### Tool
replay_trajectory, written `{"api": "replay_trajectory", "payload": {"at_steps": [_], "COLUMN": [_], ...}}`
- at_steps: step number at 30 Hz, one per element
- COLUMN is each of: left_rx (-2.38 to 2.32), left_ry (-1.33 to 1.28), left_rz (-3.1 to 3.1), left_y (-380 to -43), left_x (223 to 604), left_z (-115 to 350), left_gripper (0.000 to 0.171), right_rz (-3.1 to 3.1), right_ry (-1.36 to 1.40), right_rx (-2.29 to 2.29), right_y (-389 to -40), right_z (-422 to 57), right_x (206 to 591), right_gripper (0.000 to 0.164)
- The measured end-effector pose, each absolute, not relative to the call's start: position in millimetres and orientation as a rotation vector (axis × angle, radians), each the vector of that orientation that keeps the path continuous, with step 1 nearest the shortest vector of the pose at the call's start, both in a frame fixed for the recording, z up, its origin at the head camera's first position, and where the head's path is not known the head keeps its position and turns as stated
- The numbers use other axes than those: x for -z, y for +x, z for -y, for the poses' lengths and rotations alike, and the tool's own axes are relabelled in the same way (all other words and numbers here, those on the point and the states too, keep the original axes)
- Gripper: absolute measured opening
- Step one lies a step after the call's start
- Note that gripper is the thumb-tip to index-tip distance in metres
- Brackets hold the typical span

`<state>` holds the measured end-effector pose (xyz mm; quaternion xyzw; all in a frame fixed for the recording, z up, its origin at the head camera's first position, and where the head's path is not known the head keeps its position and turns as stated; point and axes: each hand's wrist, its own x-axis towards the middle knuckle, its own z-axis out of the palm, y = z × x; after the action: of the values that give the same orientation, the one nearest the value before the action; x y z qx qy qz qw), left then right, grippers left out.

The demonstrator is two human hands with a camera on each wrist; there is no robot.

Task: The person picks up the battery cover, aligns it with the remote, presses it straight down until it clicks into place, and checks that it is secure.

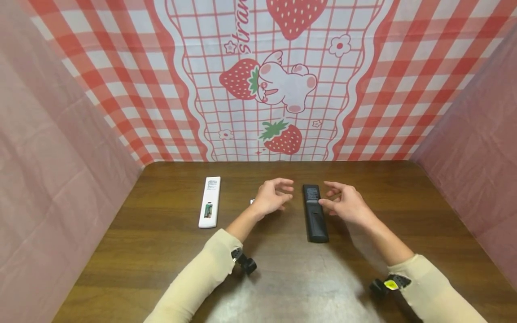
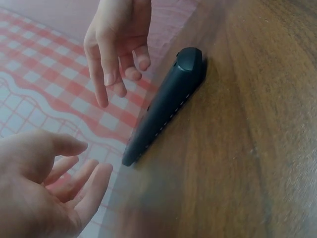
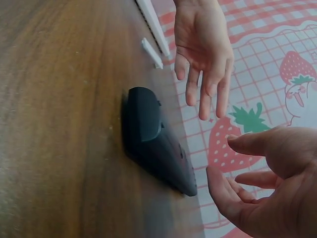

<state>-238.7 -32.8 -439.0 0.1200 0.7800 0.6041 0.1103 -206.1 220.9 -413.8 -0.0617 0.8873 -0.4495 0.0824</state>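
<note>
A black remote control [image 1: 316, 222] lies back side up on the table, between the two hands. To its left is my left hand [image 1: 271, 197], fingers loosely bent, apart from the remote and holding nothing. My right hand [image 1: 348, 204] hovers by the remote's right edge; its thumb appears close to that edge in the head view, while the right wrist view shows a gap. Further left lies a white remote control [image 1: 210, 193], its battery compartment [image 1: 208, 211] uncovered. A small white piece [image 3: 152, 53] lies near it, mostly hidden by the left wrist in the head view.
The brown wooden table [image 1: 274, 287] meets a strawberry-patterned checked cloth [image 1: 282, 89] at the back. Pink cloth walls [image 1: 60, 157] stand at both sides. Wrist cameras [image 1: 247, 264] sit on both cream sleeves.
</note>
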Motion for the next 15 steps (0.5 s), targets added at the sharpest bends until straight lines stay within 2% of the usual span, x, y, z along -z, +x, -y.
{"api": "replay_trajectory", "payload": {"at_steps": [15], "left_rx": [-1.763], "left_ry": [0.398], "left_rz": [-2.371], "left_y": [-240.7], "left_x": [436.3], "left_z": [46.3], "left_gripper": [0.043], "right_rz": [-2.705], "right_ry": [-0.219], "right_rx": [1.31], "right_y": [-205.0], "right_z": [-217.5], "right_x": [410.8], "right_gripper": [0.068]}}
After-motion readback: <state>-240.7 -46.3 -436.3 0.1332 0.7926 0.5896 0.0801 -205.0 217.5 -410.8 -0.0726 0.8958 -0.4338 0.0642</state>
